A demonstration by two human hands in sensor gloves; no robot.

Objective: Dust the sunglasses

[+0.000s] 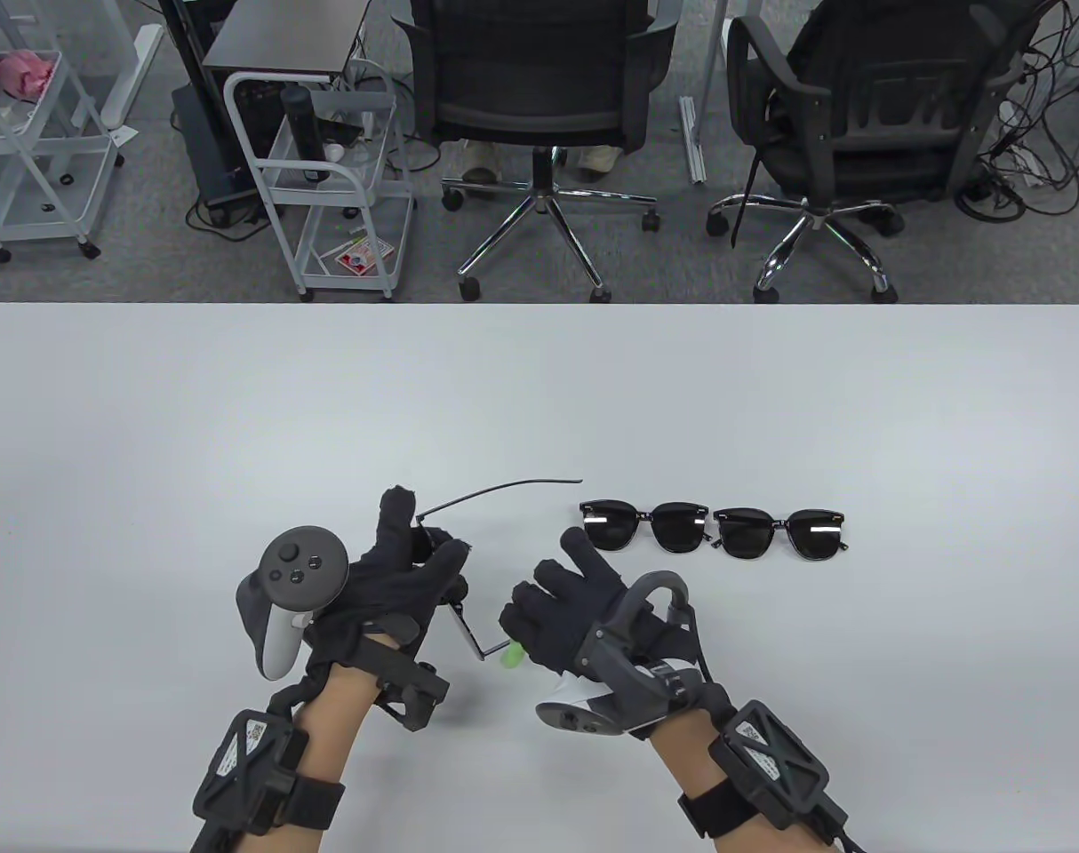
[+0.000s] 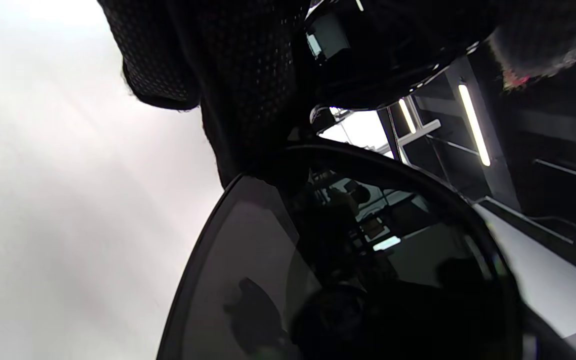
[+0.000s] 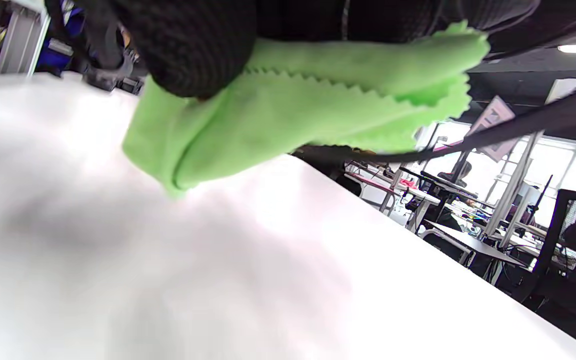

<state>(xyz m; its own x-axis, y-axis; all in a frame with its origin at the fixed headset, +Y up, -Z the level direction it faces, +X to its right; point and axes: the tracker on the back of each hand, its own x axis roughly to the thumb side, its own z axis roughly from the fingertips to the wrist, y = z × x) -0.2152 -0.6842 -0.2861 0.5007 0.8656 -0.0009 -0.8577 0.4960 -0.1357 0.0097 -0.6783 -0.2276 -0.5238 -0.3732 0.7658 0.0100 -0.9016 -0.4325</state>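
My left hand [image 1: 406,569] grips a pair of black sunglasses [image 1: 451,569] above the table, its arms unfolded, one arm [image 1: 504,489] sticking out to the right. In the left wrist view a dark lens [image 2: 348,270] fills the lower frame under my gloved fingers [image 2: 238,75]. My right hand [image 1: 566,613] holds a folded green cloth [image 1: 513,656], which shows large in the right wrist view [image 3: 288,115] just above the table. Two more black sunglasses lie folded on the table, one [image 1: 646,524] next to the other [image 1: 779,531], just beyond my right hand.
The white table [image 1: 237,409] stretches wide behind and beside my hands. Beyond its far edge stand two black office chairs [image 1: 539,98] and white rolling carts [image 1: 335,178].
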